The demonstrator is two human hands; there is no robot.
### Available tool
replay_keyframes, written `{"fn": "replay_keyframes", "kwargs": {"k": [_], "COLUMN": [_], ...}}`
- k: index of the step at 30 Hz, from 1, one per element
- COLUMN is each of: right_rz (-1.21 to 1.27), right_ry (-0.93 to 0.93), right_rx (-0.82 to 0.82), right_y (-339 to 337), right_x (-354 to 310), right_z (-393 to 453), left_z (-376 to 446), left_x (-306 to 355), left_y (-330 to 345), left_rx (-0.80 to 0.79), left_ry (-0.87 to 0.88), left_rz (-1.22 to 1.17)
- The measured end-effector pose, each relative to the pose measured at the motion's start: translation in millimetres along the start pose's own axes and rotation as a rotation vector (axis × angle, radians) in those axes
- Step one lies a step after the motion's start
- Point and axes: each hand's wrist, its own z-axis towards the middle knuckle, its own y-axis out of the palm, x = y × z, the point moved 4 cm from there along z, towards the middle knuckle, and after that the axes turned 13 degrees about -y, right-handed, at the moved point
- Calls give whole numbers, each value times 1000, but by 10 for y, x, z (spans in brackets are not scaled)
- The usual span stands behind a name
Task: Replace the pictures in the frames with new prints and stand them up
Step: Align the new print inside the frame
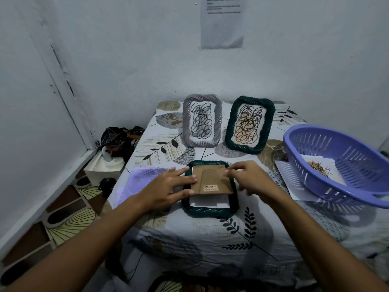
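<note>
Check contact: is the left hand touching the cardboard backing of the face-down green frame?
Touching. The head view shows the left hand with straight fingers lying on the left edge of the cardboard backing.

I see a leaf-print cloth (pixel 210 234) covering the table, a lilac mat (pixel 139 182) at its left edge, a dark bag (pixel 117 135) and white box (pixel 105 168) on the floor, and a paper notice (pixel 222 22) on the wall.

I can read nothing here. The sheet of paper (pixel 222 20) on the wall carries printed lines too blurred to make out, and the cardboard backing (pixel 212 182) bears a small barcode sticker (pixel 211 187) whose characters are illegible.
</note>
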Motion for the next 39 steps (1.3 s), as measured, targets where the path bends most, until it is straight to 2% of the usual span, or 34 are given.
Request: {"fn": "replay_keyframes", "kwargs": {"k": [1, 3, 7, 10, 14, 18, 25, 29, 32, 39], "right_rz": [-156, -183, -183, -210, -272, -280, -222, -258, -253, -218], "right_ry": [-82, -195, -242, -217, -239, -264, -301, -315, -303, -287], "right_rx": [52, 47, -220, -314, -294, -283, -194, -265, -289, -299], "right_y": [-80, -138, -19, 93, 170, 174, 71, 75, 94, 124], "right_x": [-4, -24, 5, 123, 182, 184, 204, 266, 312, 363], "right_z": [19, 23, -27, -36, -40, -43, -37, -68, -72, -61], "left_z": [-7, -13, -52, -104, -103, -48, -83, -126, -117, -116], "left_x": [0, 11, 45, 77, 20, -34, -117, -7, -6, 11], "left_y": [7, 21, 47, 73, 161, 168, 99, 82, 90, 104], "left_rx": [-1, 15, 70, 51, 75, 15, 128, 97, 77, 71], "left_ry": [0, 37, 111, 78, 136, 106, -62, -59, -128, -200], "left_rz": [14, 19, 32, 84, 145, 141, -144, -331, -438, -504]}}
